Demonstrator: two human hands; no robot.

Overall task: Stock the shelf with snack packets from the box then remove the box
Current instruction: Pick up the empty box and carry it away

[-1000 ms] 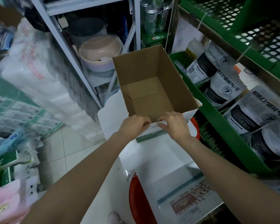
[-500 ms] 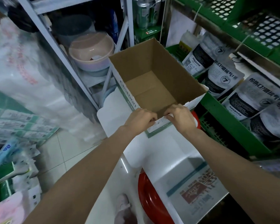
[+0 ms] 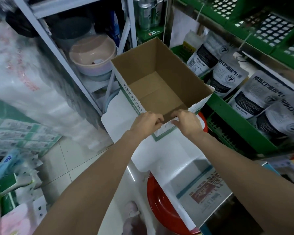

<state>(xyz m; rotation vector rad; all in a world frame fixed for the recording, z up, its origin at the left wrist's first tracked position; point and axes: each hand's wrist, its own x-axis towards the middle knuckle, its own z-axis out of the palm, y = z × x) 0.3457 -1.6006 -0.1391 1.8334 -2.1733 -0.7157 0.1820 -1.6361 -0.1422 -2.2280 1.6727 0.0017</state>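
Box [image 3: 159,85] sits mid-frame, looks empty, packets [image 3: 227,73] already on the green shelf [image 3: 241,122] at right; left hand [image 3: 147,123] and right hand [image 3: 187,122] both pinch its near rim, fingers curled over the edge; cardboard that bare should be light and stiff-ish, though the rim may flex; I'd grab the side walls to carry it off.

Green lettering that looks like "Castbon" is printed down the white left side of the cardboard box [image 3: 161,85]. A big "7" in a circle is shown on the grey snack packets [image 3: 227,77] at right, and the rest of their text can't be read.
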